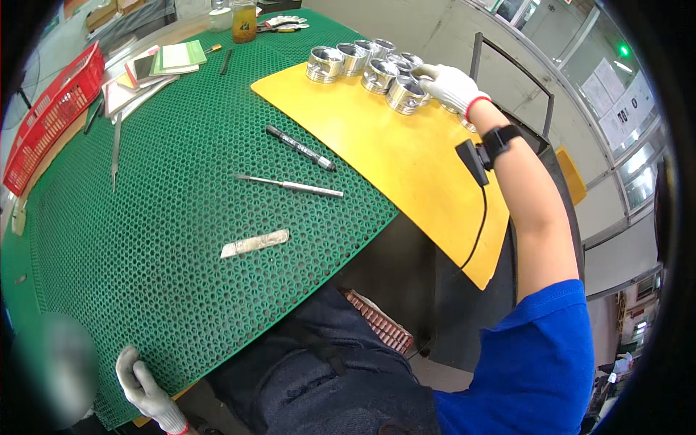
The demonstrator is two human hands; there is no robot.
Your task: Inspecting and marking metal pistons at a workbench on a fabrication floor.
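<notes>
At the far right, my right hand, in a white glove with a red cuff, reaches over a cluster of shiny metal pistons. Its fingers curl down onto a piston partly hidden beneath them. Just left of it stand a piston and another piston; a further piston stands at the left end of the group. My left hand, gloved too, rests at the near left edge of the green mat, fingers loosely bent and apart, holding nothing.
The pistons stand on a yellow sheet. On the mat lie a black marker, a slim metal scraper and a flat whitish blade. A red basket, papers and a jar sit farther left.
</notes>
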